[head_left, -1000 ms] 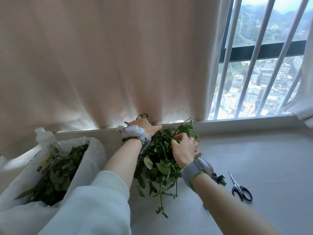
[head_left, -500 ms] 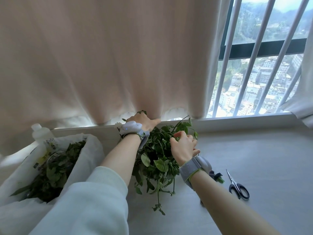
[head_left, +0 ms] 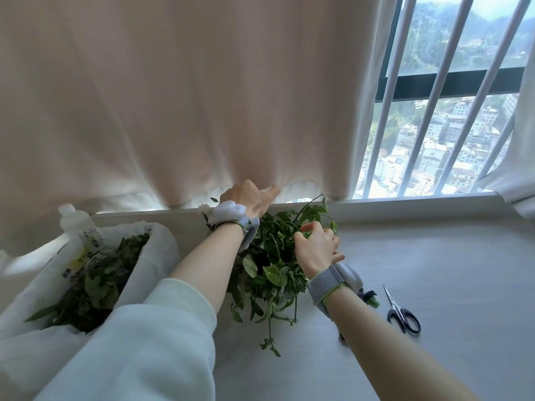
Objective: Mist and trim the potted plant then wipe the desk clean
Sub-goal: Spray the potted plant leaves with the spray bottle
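The potted plant (head_left: 272,264), a bushy green vine with trailing stems, stands on the white desk (head_left: 434,270) by the window ledge; its pot is hidden under the leaves. My left hand (head_left: 246,196) reaches over the plant's far side against the curtain, thumb pointing right, its fingers hidden behind the hand and foliage. On the plant's near right, my right hand (head_left: 317,250) has its fingers curled into the leaves and pinches a stem near the top. Black-handled scissors (head_left: 402,312) lie on the desk to the right of my right wrist.
A white plastic bag (head_left: 156,256) with cut leaves sits at the left, a white bottle (head_left: 72,218) behind it. A beige curtain (head_left: 173,96) hangs down to the ledge. White window bars are at the right. A small dark scrap (head_left: 369,296) lies by my right wrist.
The view has shifted slightly, so everything sits a little higher in frame. Both hands stay on the plant in nearly the same pose.
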{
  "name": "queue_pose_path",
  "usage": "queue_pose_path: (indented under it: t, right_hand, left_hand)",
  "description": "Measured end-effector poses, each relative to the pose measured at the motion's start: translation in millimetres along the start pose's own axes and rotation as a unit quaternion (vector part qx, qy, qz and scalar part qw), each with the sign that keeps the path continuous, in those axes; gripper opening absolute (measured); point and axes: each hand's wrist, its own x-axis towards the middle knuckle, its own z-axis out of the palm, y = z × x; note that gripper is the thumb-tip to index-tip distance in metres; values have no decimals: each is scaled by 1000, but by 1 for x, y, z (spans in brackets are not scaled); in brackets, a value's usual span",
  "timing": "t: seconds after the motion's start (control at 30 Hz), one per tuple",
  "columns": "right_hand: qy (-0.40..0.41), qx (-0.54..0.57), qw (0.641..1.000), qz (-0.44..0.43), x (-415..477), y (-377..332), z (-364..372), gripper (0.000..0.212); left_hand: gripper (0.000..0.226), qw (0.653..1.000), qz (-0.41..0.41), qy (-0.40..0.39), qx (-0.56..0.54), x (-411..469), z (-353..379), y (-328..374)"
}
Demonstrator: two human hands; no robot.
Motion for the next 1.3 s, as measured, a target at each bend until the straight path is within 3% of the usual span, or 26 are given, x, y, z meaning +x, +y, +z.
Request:
queue_pose_path:
  t: [0.2, 0.27, 0.37, 0.5, 0.67, 0.77, 0.87, 1.1, 1.2, 1.3]
  right_hand:
    - [4, -6, 1000, -22, -36, -19, -1, 30]
    - [4, -16, 999, -33, -47, -21, 0, 34]
    - [-20, -18, 997, -69, -77, -33, 9, 36]
    - [-44, -19, 991, -128, -97, -50, 23, 29]
    - [-127, 48, 978, -159, -119, -58, 46, 20]
    - [-205, 26, 962, -178, -125, -58, 62, 39]
    - [-258, 10, 950, -174, -128, -55, 77, 52]
    - [-190, 20, 961, -199, -116, -48, 61, 41]
    - [-130, 57, 973, -181, -105, -43, 41, 38]
    - [-53, 87, 979, -176, -95, -33, 11, 36]
  left_hand:
    - [73, 987, -24, -14, -158, -24, -37, -25]
    - [66, 980, -39, -33, -194, -28, -42, -36]
    - [35, 972, -67, -48, -220, -42, -56, -78]
    - [38, 969, -85, -95, -213, -59, -58, -124]
    - [53, 966, -149, -152, -148, -82, -46, -161]
    - [50, 957, -145, -201, -153, -89, -31, -172]
    - [49, 931, -140, -226, -250, -97, -21, -168]
    - [38, 888, -122, -190, -400, -103, -12, -134]
    - [52, 870, -82, -179, -453, -105, -18, -109]
    - [71, 826, -68, -165, -535, -110, -23, -76]
